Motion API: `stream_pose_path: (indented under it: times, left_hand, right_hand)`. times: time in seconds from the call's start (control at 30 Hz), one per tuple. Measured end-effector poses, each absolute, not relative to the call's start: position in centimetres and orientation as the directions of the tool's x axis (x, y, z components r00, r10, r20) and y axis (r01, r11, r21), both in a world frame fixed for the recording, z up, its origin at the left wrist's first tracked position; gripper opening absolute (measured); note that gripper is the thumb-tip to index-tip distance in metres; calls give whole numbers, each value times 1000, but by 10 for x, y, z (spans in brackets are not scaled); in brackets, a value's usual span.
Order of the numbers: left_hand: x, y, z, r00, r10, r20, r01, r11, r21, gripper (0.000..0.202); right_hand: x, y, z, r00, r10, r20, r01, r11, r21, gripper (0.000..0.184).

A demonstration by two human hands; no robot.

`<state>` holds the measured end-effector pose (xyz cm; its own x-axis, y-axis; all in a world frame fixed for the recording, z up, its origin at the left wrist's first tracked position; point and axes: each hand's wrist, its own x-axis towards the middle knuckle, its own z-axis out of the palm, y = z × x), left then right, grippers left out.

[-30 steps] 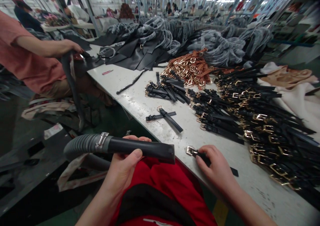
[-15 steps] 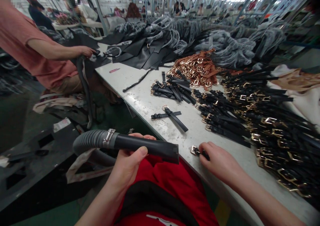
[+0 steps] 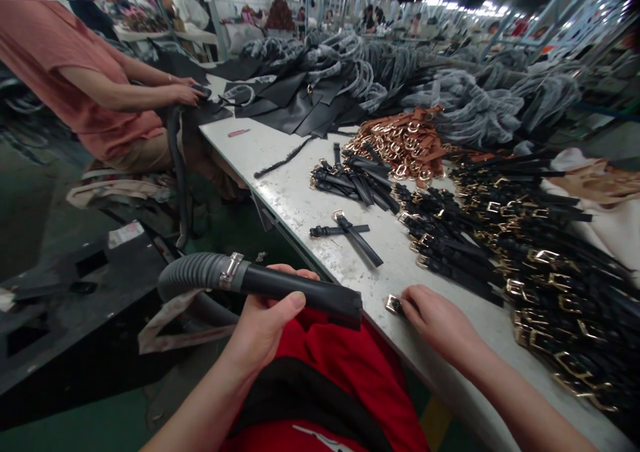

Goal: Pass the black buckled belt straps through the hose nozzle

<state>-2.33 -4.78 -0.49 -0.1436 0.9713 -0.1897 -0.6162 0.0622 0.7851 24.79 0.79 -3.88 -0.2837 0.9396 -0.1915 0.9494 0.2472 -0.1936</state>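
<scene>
My left hand (image 3: 273, 319) is wrapped from below around a black tube (image 3: 300, 293), thumb on its near side. A metal clamp joins the tube to a ribbed grey hose (image 3: 193, 272) that bends away to the left. On the table's near edge my right hand (image 3: 433, 315) pinches a short black buckle strap (image 3: 393, 304); its gold buckle sticks out past the fingertips and the rest is hidden under the hand. Two more black straps (image 3: 357, 239) lie crossed on the table beyond my hands.
Piles of black buckle straps (image 3: 545, 279) cover the table's right side. Behind them lie brown straps (image 3: 400, 142), black leather pieces (image 3: 300, 105) and wrapped coils (image 3: 465, 99). A co-worker in a pink shirt (image 3: 100, 99) sits at the left. A dark machine (image 3: 60, 319) stands lower left.
The view has shifted slightly. My right fingers have closed further over the strap. Both of the co-worker's hands now show at the black leather. My left hand keeps its hold on the tube.
</scene>
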Motion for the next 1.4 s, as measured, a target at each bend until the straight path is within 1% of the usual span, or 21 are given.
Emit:
stream_pose_path:
  times: [0.07, 0.2, 0.27, 0.33, 0.43, 0.5, 0.53, 0.63, 0.7, 0.77, 0.83, 0.9, 0.97, 1.03, 1.17, 1.3, 1.4]
  left_hand:
    - [-22, -48, -6, -132, 973, -188, -619, 67, 782, 32]
    - [-20, -47, -6, -123, 975, -186, -617, 71, 784, 31]
    - [-19, -48, -5, -127, 973, -193, -611, 76, 788, 31]
    - [-19, -48, -4, -124, 972, -197, -605, 83, 792, 31]
    - [-17, -50, -3, -107, 974, -198, -599, 96, 795, 31]
    - [-13, -50, -3, -99, 974, -203, -596, 106, 796, 32]
    - [-9, -49, -2, -96, 973, -208, -593, 112, 798, 32]
    - [4, -44, -1, -68, 973, -219, -586, 139, 799, 34]
    - [11, -40, -1, -34, 975, -221, -578, 162, 800, 35]
    - [17, -36, -1, -8, 975, -224, -562, 181, 807, 36]
    - [23, -34, -2, 3, 974, -226, -542, 191, 818, 35]
    - [31, -31, -2, 5, 975, -222, -522, 192, 831, 34]
    - [41, -28, -3, 2, 976, -216, -496, 188, 848, 34]
    - [51, -23, -5, 2, 978, -211, -468, 187, 864, 34]
    - [60, -15, -9, 32, 976, -214, -441, 206, 874, 35]
    - [59, -11, -10, -7, 976, -217, -444, 192, 875, 36]
    - [59, -10, -12, 3, 972, -234, -469, 208, 858, 39]
  right_hand:
    - [248, 8, -41, -274, 944, -185, 952, 240, -188, 26]
    - [241, 9, -46, -160, 974, -163, 981, 137, -140, 29]
    - [242, 8, -49, -129, 983, -134, 983, 109, -146, 33]
    - [249, 5, -53, -150, 986, -79, 965, 129, -228, 36]
    - [266, -3, -59, -161, 983, 88, 901, 183, -393, 34]
    - [275, -10, -60, -171, 967, 187, 865, 238, -443, 30]
    - [277, -13, -60, -209, 956, 205, 851, 281, -443, 27]
    - [273, -17, -58, -368, 916, 162, 824, 402, -400, 26]
    - [269, -17, -56, -418, 901, 117, 815, 429, -389, 29]
    - [269, -18, -56, -399, 910, 111, 815, 408, -411, 32]
    - [274, -20, -57, -331, 935, 128, 830, 353, -431, 33]
    - [280, -23, -59, -268, 956, 120, 848, 293, -441, 28]
    - [284, -26, -62, -256, 963, 82, 854, 265, -448, 24]
    - [285, -27, -64, -266, 962, 64, 853, 265, -449, 24]
    - [284, -26, -65, -277, 958, 80, 854, 284, -436, 23]
    - [284, -26, -65, -289, 953, 86, 853, 297, -430, 23]
    - [284, -26, -66, -291, 952, 91, 857, 302, -417, 23]
